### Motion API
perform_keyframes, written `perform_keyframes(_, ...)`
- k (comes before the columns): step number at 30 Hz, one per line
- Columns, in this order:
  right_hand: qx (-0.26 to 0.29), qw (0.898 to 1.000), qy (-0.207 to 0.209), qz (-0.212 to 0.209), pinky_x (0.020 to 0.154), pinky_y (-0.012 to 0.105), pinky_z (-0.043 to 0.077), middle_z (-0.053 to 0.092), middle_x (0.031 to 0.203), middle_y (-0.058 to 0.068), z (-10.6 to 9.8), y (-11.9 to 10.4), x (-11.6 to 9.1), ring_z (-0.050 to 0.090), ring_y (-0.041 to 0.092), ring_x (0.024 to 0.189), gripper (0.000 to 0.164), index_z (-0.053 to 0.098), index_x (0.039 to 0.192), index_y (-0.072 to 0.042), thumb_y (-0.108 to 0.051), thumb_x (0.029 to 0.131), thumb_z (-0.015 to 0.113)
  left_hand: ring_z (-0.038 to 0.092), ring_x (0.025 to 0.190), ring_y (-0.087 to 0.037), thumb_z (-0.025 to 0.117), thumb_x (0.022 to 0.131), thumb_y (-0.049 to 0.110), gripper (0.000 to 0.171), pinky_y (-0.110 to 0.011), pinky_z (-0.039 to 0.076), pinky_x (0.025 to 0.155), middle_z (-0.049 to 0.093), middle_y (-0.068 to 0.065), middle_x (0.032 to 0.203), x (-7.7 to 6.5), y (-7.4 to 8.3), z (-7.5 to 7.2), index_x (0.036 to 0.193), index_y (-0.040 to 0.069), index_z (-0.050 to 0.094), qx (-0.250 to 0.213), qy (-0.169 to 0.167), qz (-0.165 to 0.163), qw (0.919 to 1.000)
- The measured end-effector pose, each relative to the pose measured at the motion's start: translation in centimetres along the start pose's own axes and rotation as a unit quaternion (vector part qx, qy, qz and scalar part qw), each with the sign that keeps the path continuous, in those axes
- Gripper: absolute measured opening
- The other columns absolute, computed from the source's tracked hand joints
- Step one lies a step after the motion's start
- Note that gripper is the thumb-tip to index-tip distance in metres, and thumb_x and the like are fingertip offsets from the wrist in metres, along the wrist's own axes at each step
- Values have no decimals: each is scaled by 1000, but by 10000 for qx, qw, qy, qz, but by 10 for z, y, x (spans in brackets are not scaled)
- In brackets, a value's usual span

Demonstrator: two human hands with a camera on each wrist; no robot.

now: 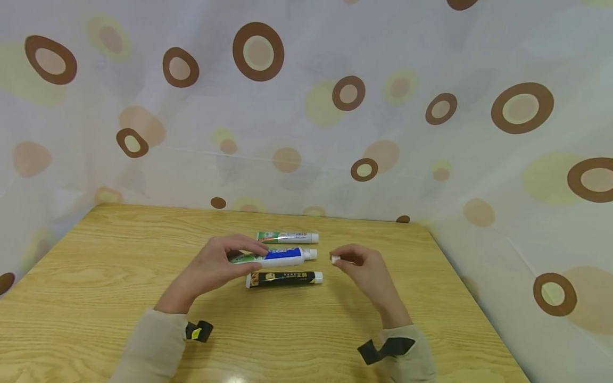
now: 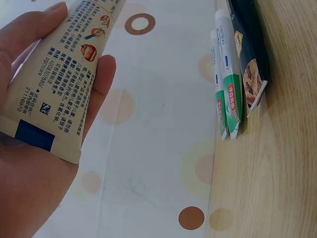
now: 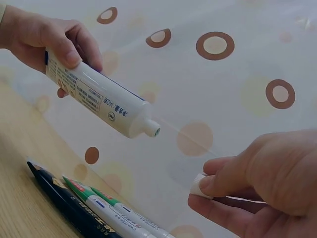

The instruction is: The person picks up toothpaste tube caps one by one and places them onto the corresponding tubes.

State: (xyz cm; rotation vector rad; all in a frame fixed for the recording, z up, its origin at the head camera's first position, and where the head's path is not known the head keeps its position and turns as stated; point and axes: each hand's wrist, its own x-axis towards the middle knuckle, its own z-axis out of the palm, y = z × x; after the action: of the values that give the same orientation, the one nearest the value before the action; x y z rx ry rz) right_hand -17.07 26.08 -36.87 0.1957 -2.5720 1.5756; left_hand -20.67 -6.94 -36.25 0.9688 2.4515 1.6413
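Note:
My left hand (image 1: 213, 268) grips a white and blue toothpaste tube (image 1: 283, 260) above the table, thumb on one side and fingers on the other. In the right wrist view the tube tilts down toward its bare, uncapped nozzle (image 3: 154, 130). Printed text and a dark blue square at the flat end show on its back in the left wrist view. My right hand (image 1: 365, 270) pinches a small white cap (image 3: 200, 186) between thumb and fingertips, apart from the nozzle. Below lie a black toothpaste tube (image 1: 284, 279) and two green-and-white toothpaste tubes (image 2: 229, 79), one partly hidden in the head view.
The tubes lie side by side on a wood-grain table (image 1: 268, 335), white caps toward the right. A pale sheet (image 1: 297, 122) printed with brown rings stands behind the table and along its sides. A black band (image 1: 388, 348) is round the right sleeve.

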Motion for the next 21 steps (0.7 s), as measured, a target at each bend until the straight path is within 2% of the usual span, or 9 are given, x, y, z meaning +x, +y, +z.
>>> perform_keyframes(7, 334, 9993, -162, 73, 88, 25, 54, 72, 113, 11, 8, -10, -2, 68, 19, 103, 21, 73, 113, -5, -11, 93, 70, 62, 116, -21, 81, 83, 23, 21, -25, 54, 81, 71, 4, 119, 1, 2, 5, 103, 28, 78, -59, -41, -47, 10000)
perform_keyframes(12, 506, 9978, -391, 173, 87, 25, 54, 71, 117, 9, 13, -18, -4, 66, 17, 103, 21, 73, 113, -9, -13, 92, 70, 62, 114, -20, 83, 81, 23, 20, -25, 53, 79, 73, 6, 117, 3, 1, 8, 101, 28, 79, -33, -57, -121, 9999)
perform_keyframes(21, 482, 9972, -561, 122, 86, 24, 54, 69, 119, 11, 16, -22, -6, 66, 19, 104, 20, 73, 112, -9, -11, 93, 69, 64, 106, -15, 82, 82, 22, 19, -25, 53, 74, 73, 4, 116, 3, 4, 10, 100, 27, 79, 15, -51, -140, 9999)
